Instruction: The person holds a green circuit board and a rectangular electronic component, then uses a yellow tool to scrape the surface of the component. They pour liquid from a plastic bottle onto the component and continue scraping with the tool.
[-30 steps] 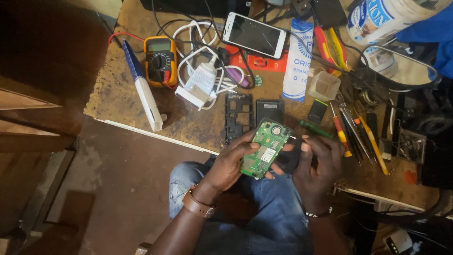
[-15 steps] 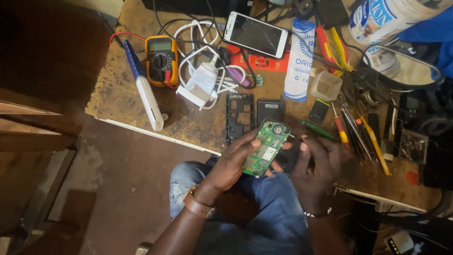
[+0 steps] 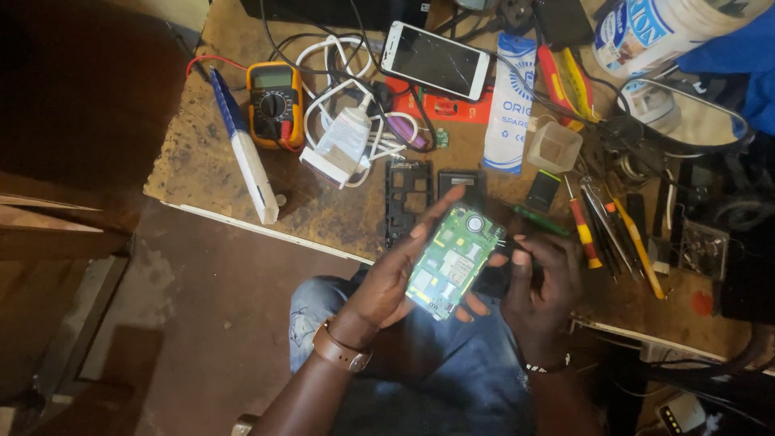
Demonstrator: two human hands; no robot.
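We have tilted the green circuit board (image 3: 452,260) a little since a second ago, our left hand (image 3: 386,284) cradling it above our lap, while our right hand (image 3: 542,278) seemingly pinches its dark right edge.

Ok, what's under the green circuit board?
The left hand cradles the green circuit board from beneath; its fingertips show at the lower right edge. The board's underside is hidden.

light: dim, warm | bench (image 3: 202,173) top lit, floor left dark | glare: phone (image 3: 436,60) screen | edges soft, slightly bent
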